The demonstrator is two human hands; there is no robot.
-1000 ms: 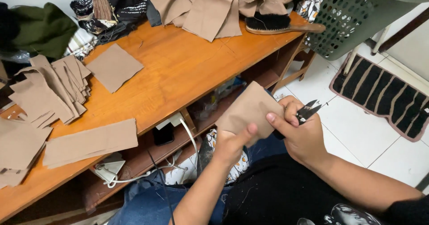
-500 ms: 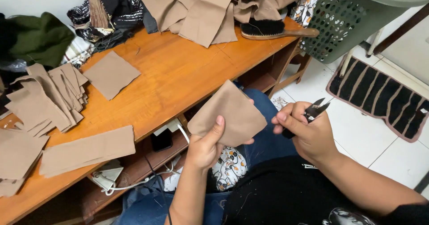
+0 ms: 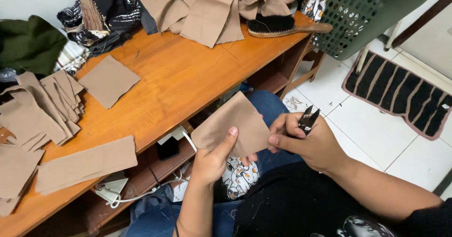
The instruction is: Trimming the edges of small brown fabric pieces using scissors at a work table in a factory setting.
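My left hand [image 3: 214, 159] holds a tan fabric piece [image 3: 233, 124] up over my lap, thumb pressed on its lower left part. My right hand [image 3: 308, 140] pinches the piece's right edge with thumb and forefinger while gripping small black thread snips [image 3: 308, 119], whose blades point up. Both hands sit just off the front edge of the orange wooden table [image 3: 188, 77].
On the table lie a square tan piece [image 3: 108, 80], a long tan strip [image 3: 87, 164], a stack of cut tan pieces [image 3: 40, 107] at left, a heap of tan cloth [image 3: 207, 6] and a brush [image 3: 282, 26] at the back. A green basket [image 3: 372, 15] and striped mat [image 3: 402, 93] stand at right.
Both hands moved with the fabric piece, first left then back toward my lap, and it was turned in the hands. The right hand shifted its pinch to the piece's right edge.
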